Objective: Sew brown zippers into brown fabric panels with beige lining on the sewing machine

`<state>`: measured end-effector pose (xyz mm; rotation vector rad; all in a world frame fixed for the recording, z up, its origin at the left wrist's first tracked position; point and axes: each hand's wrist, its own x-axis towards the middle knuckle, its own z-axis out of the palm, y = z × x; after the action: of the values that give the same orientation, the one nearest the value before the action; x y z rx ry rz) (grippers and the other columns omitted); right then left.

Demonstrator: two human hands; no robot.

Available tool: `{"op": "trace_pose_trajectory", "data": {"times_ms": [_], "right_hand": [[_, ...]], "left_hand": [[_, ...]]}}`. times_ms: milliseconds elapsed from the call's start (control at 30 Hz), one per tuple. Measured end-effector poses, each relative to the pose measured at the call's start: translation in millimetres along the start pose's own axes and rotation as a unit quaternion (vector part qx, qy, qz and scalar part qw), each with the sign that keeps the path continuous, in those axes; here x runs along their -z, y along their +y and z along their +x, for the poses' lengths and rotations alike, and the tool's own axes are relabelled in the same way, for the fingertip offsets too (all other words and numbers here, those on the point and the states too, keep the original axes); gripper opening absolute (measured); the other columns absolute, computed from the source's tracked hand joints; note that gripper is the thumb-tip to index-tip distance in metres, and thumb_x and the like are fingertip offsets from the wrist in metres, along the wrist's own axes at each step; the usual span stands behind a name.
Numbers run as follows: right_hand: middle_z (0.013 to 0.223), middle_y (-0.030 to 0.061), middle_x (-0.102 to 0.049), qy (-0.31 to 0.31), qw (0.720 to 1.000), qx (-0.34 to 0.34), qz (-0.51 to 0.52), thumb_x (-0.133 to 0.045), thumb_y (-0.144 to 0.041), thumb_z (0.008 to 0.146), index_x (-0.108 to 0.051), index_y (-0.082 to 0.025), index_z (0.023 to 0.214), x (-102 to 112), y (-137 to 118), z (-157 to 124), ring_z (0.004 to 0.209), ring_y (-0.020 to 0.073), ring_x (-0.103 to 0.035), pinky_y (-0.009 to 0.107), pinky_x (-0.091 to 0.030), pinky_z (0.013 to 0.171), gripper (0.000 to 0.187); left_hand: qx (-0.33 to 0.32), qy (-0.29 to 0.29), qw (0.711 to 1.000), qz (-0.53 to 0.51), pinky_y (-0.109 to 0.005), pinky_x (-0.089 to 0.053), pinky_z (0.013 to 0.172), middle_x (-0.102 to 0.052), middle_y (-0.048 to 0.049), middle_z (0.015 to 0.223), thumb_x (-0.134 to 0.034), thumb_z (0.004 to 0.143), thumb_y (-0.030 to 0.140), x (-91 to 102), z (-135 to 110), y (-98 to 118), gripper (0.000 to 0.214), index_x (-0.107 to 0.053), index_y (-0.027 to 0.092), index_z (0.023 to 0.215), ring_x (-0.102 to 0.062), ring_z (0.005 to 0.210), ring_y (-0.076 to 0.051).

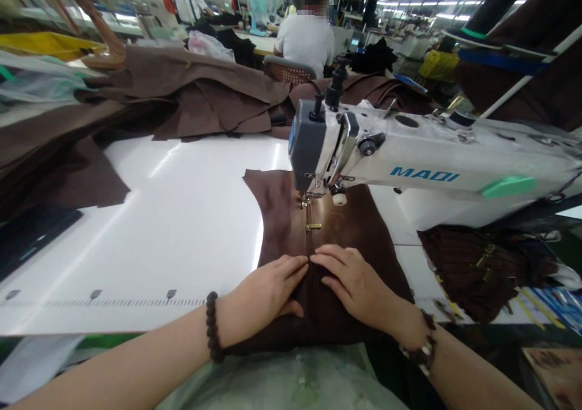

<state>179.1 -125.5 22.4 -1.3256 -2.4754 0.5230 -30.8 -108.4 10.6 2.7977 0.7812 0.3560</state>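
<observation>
A brown fabric piece [364, 234] with a zipper [310, 228] down its middle lies on the white table under the head of a white sewing machine [422, 155]. My left hand [268, 295] lies flat on the fabric just left of the zipper, fingers stretched out. My right hand [354, 279] lies flat on the fabric right of the zipper, fingertips meeting the left ones at the zipper line. A gold zipper pull [313, 227] sits between my hands and the presser foot [305, 201]. Neither hand grips anything.
Piles of brown fabric [191, 94] cover the table's back and left. A bundle of brown zippers [477, 264] lies at the right. A ruler strip [127, 302] runs along the table's [182, 216] front edge. A person in a white shirt [307, 40] sits beyond the machine.
</observation>
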Motion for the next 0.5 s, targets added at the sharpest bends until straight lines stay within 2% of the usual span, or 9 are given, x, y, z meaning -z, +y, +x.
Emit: {"op": "trace_pose_trajectory", "data": {"times_ms": [67, 133, 233, 300, 400, 500], "right_hand": [[0.137, 0.0120, -0.035, 0.038, 0.998, -0.033, -0.024, -0.040, -0.014, 0.086, -0.040, -0.016, 0.130, -5, 5, 13, 0.122, 0.0208, -0.040, 0.041, -0.042, 0.096, 0.043], [0.141, 0.0126, -0.029, 0.056, 0.995, -0.058, -0.054, -0.040, -0.013, 0.086, -0.037, -0.012, 0.132, -11, 9, 23, 0.125, 0.0211, -0.037, 0.038, -0.042, 0.098, 0.046], [0.135, 0.0115, -0.040, 0.053, 0.992, -0.056, -0.097, -0.039, -0.014, 0.087, -0.043, -0.010, 0.128, -18, 14, 31, 0.118, 0.0201, -0.044, 0.035, -0.045, 0.095, 0.042], [0.130, 0.0110, -0.046, 0.058, 0.989, -0.051, -0.125, -0.038, -0.017, 0.088, -0.046, -0.011, 0.126, -19, 14, 30, 0.109, 0.0209, -0.049, 0.037, -0.047, 0.090, 0.039], [0.123, 0.0106, -0.051, 0.077, 0.985, -0.045, -0.148, -0.041, -0.022, 0.089, -0.050, -0.014, 0.123, -18, 15, 26, 0.102, 0.0227, -0.049, 0.040, -0.045, 0.084, 0.036], [0.121, 0.0102, -0.052, 0.091, 0.986, -0.033, -0.137, -0.041, -0.021, 0.089, -0.047, -0.016, 0.125, -18, 17, 24, 0.110, 0.0223, -0.045, 0.043, -0.038, 0.093, 0.037]], "left_hand": [[-0.005, 0.000, 1.000, -0.001, -0.032, -0.051, 0.088, -0.057, -0.0203, 0.113, -0.071, 0.066, 0.043, 0.0, 2, -3, 0.067, -0.054, -0.003, 0.112, -0.058, 0.096, -0.025], [-0.011, 0.002, 1.000, 0.003, -0.035, -0.051, 0.087, -0.057, -0.0216, 0.112, -0.070, 0.066, 0.048, -0.9, 3, -5, 0.069, -0.056, -0.003, 0.111, -0.058, 0.096, -0.027], [-0.016, 0.010, 1.000, 0.021, -0.046, -0.046, 0.092, -0.054, -0.0225, 0.119, -0.067, 0.064, 0.056, -3.2, 3, -8, 0.072, -0.058, 0.002, 0.111, -0.052, 0.108, -0.034], [-0.017, 0.013, 0.999, 0.031, -0.049, -0.042, 0.095, -0.052, -0.0219, 0.123, -0.066, 0.064, 0.057, -5.0, 4, -10, 0.071, -0.059, 0.005, 0.110, -0.047, 0.114, -0.036], [-0.015, 0.018, 0.999, 0.031, -0.040, -0.046, 0.094, -0.055, -0.0193, 0.119, -0.066, 0.070, 0.049, -7.2, 6, -14, 0.059, -0.060, 0.004, 0.108, -0.052, 0.110, -0.030], [0.001, 0.033, 0.999, 0.033, -0.032, -0.050, 0.087, -0.058, -0.0182, 0.112, -0.068, 0.069, 0.045, -8.5, 12, -19, 0.062, -0.057, 0.001, 0.110, -0.058, 0.099, -0.025]]}}
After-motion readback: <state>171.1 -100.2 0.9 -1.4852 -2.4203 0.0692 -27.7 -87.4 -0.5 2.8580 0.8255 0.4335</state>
